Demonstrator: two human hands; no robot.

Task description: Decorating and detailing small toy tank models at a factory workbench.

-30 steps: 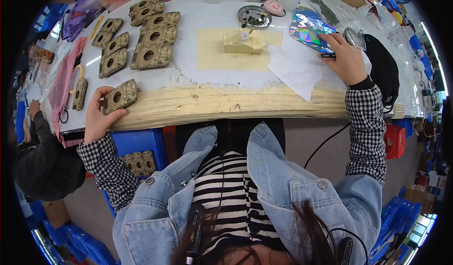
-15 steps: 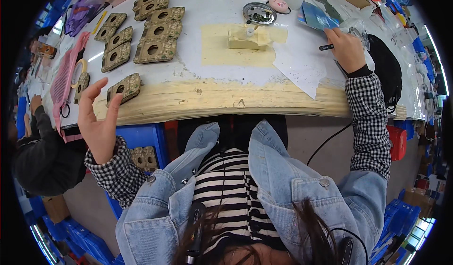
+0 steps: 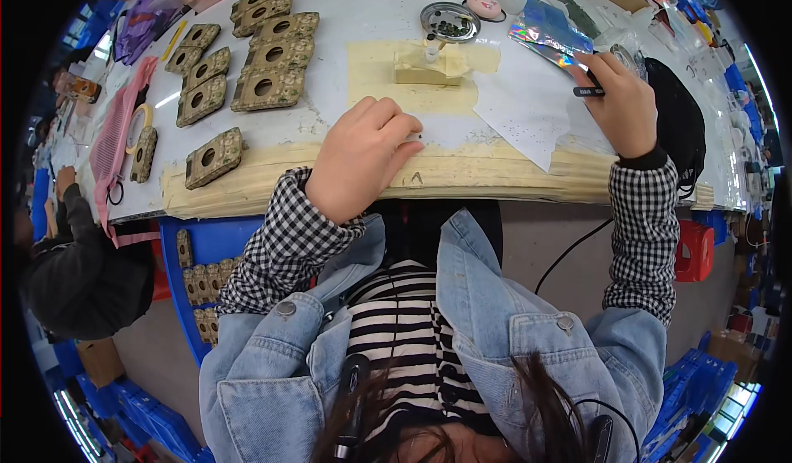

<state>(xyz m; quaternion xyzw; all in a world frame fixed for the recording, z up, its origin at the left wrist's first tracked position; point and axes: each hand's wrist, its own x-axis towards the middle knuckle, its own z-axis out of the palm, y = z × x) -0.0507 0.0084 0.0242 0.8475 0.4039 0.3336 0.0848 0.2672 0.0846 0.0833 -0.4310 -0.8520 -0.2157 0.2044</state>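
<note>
My left hand (image 3: 363, 158) is over the table's front edge. Its thumb and fingers are pinched together, with a tiny dark piece (image 3: 419, 136) at the tips. At the right, my right hand (image 3: 623, 108) grips slim black tweezers (image 3: 587, 92) whose tips are hidden. It is beside a shiny silver-blue packet (image 3: 554, 32). Several camouflage toy tank hulls (image 3: 271, 87) with round holes stand at the left. One hull (image 3: 214, 159) is nearer the front edge. In front of me is a small block wrapped in yellowish tape (image 3: 425, 73), with a small white bottle (image 3: 431, 53) at it.
A round metal dish (image 3: 450, 32) holds small dark green parts. White paper (image 3: 520, 129) with dark specks lies on the table, near a black cloth item (image 3: 678, 125). Below the left edge, a blue crate (image 3: 172, 252) holds more hulls. Another person's dark sleeve (image 3: 78, 224) shows far left.
My left hand has moved right from beside the front hull, and its spread fingers have closed into a pinch. My right hand has shifted slightly right and down, still holding the tweezers.
</note>
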